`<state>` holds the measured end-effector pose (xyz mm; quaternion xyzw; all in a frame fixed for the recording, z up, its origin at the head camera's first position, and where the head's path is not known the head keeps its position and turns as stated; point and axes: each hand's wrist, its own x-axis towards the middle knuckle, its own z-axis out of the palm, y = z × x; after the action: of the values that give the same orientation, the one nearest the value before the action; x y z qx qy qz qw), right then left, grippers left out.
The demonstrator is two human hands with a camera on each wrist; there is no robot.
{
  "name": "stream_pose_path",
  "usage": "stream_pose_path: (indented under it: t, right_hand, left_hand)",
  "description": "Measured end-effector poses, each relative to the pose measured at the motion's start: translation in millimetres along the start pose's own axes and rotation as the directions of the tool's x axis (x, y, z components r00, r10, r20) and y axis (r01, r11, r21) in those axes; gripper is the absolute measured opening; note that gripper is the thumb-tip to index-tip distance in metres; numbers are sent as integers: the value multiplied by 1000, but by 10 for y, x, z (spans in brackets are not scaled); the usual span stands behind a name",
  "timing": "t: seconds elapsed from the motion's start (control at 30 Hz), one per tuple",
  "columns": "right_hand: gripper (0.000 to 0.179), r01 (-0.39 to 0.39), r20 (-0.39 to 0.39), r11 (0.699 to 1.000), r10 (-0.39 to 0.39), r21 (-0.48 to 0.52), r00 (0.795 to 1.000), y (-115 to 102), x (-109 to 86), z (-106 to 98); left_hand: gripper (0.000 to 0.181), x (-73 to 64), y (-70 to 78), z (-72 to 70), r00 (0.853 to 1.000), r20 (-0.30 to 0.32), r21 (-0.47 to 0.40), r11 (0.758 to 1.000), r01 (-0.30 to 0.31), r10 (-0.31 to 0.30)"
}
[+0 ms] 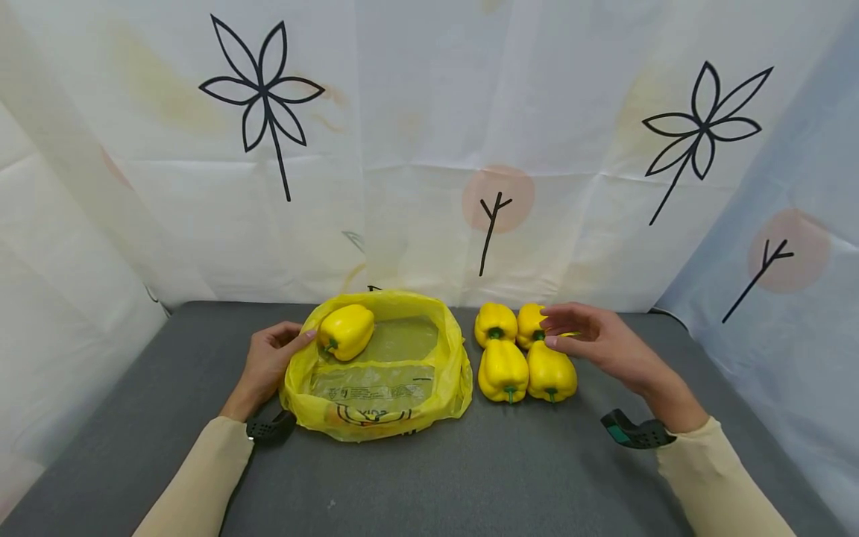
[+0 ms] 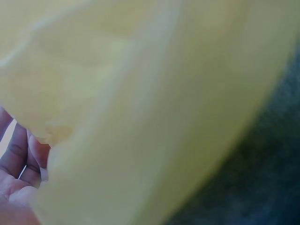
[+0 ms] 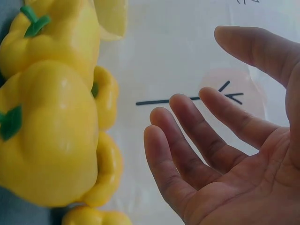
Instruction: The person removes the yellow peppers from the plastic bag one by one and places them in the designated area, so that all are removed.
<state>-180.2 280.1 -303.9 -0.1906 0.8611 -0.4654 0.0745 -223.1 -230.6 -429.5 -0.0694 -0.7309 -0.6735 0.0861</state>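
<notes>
A yellow plastic bag (image 1: pixel 376 426) lies with its mouth spread wide on the table. One yellow bell pepper (image 1: pixel 347 333) is inside it, at the left. My left hand (image 1: pixel 267 365) pinches the bag's left rim between thumb and fingers; blurred yellow film (image 2: pixel 140 117) covers most of the left wrist view. Several more yellow bell peppers (image 1: pixel 503 371) sit grouped to the right of the bag, green stems facing me. Over the right side of that group, my right hand (image 1: pixel 607 347) has its fingers spread and slightly bent, holding nothing. It partly hides the rear right peppers.
The dark grey table (image 1: pixel 463 485) reaches forward to a white fabric backdrop (image 1: pixel 416 149) with printed plants. More fabric encloses the left and right sides. A dark band sits on each wrist.
</notes>
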Motion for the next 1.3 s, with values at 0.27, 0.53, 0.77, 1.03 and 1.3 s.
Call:
stream_pose_path:
  t: [0.27, 0.53, 0.77, 1.03, 1.3]
  right_hand:
    - [50, 15, 8, 1000, -15, -2, 1000, -103, 98, 105]
    - [46, 45, 28, 997, -46, 59, 999, -198, 234, 207]
    - [46, 101, 43, 988, -107, 120, 993, -302, 353, 338]
    - [45, 122, 78, 977, -138, 177, 987, -432, 499, 500]
    - [45, 134, 109, 969, -159, 207, 981, -534, 630, 637]
  left_hand:
    - [32, 0, 0, 4, 1000, 2, -12, 1000, -4, 4]
    - [31, 13, -29, -3, 1000, 3, -11, 1000, -18, 18]
    - [23, 11, -51, -16, 1000, 11, -12, 1000, -21, 21]
    - [29, 14, -37, -5, 1000, -2, -7, 1000, -4, 4]
    - [33, 2, -7, 1, 1000, 6, -12, 1000, -2, 2]
